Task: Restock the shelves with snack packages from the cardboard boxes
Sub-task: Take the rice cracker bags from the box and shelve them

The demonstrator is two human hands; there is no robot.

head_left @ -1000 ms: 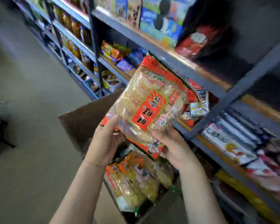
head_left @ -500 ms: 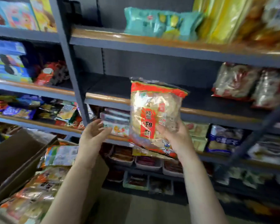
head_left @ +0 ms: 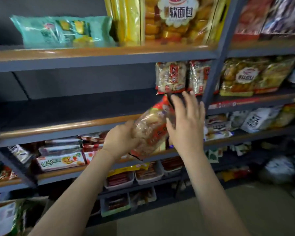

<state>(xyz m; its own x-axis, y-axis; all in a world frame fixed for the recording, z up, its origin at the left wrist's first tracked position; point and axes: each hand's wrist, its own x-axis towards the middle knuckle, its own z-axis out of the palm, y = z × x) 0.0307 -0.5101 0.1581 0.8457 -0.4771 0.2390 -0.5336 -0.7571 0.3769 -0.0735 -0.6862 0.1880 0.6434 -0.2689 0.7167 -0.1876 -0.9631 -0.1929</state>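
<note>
A clear rice-cracker package with red trim and a red label is tilted, its top pointing up and right, just in front of the middle shelf's wooden edge. My left hand grips its lower left end. My right hand lies flat against its right side, fingers straight and spread. Two matching packages stand upright at the right end of that shelf, just above my right hand. Loose snack packs show at the bottom left; the cardboard box itself is hard to make out.
The dark middle shelf board is bare left of the standing packages. A grey upright post stands right of them. A teal bag and yellow bread bags sit above. Below are boxed snacks and white trays.
The view swung right and up from the box to the shelves. The package went from upright to tilted; my left hand took its lower end, and my right hand opened flat against its side.
</note>
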